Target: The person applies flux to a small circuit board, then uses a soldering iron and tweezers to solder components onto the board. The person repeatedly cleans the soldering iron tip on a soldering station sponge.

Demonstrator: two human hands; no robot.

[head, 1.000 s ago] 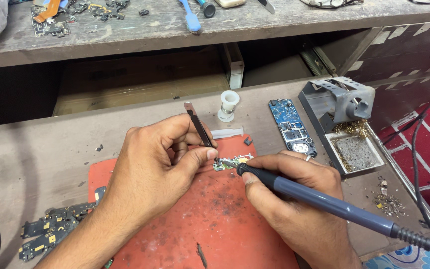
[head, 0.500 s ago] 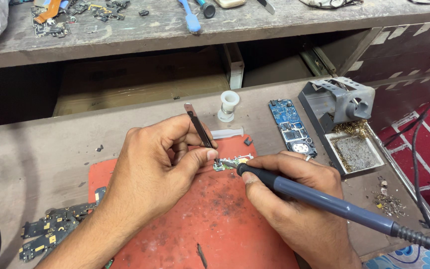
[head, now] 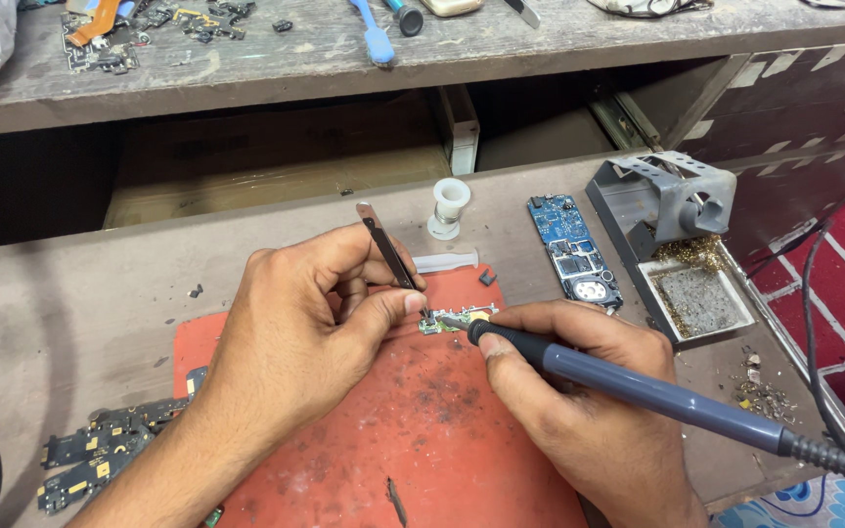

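Note:
My left hand [head: 315, 323] pinches metal tweezers [head: 386, 244], their tips pressing down on a small green circuit board [head: 445, 322] that lies on a red work mat [head: 422, 430]. My right hand [head: 579, 411] grips a grey soldering iron [head: 638, 386] like a pen, its tip touching the same small board. The iron's cable runs off to the lower right. Both hands rest on the mat, close together.
A blue phone circuit board [head: 574, 249] lies right of the mat, beside a grey soldering iron stand [head: 672, 200] with a dirty sponge tray [head: 696, 298]. A white solder spool [head: 449, 207] stands behind the mat. Dark board pieces [head: 90, 460] lie at lower left. A cluttered shelf [head: 246, 59] runs above.

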